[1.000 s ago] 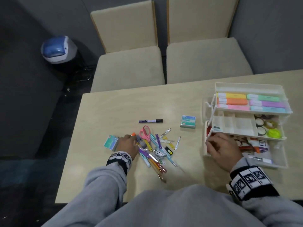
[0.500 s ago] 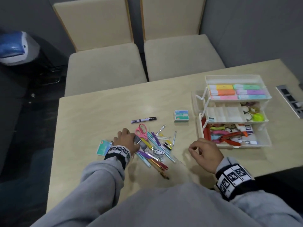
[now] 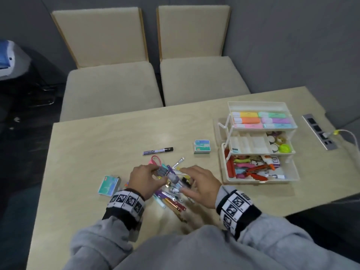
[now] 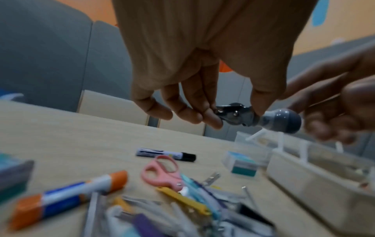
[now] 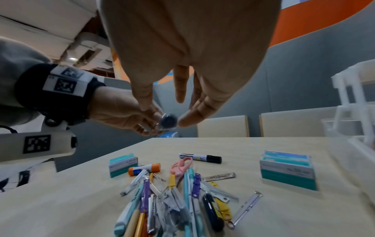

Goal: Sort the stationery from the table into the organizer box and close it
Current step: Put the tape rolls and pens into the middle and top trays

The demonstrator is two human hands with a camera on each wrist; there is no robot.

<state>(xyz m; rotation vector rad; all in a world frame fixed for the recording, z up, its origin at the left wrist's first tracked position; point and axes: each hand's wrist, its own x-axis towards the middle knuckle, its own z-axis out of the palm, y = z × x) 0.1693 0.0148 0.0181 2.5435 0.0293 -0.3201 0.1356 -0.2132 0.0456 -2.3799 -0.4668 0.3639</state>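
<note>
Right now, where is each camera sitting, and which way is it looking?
Head: worn on the head, looking forward and down at the table and organizer box; both hands and grey sleeves show.
Left wrist: on the left wrist, looking along the left hand, whose grip pinches a small grey tool.
Right wrist: on the right wrist, looking along the right hand toward the left hand and its wristband.
Shared: all three show the pink scissors and black-capped marker.
</note>
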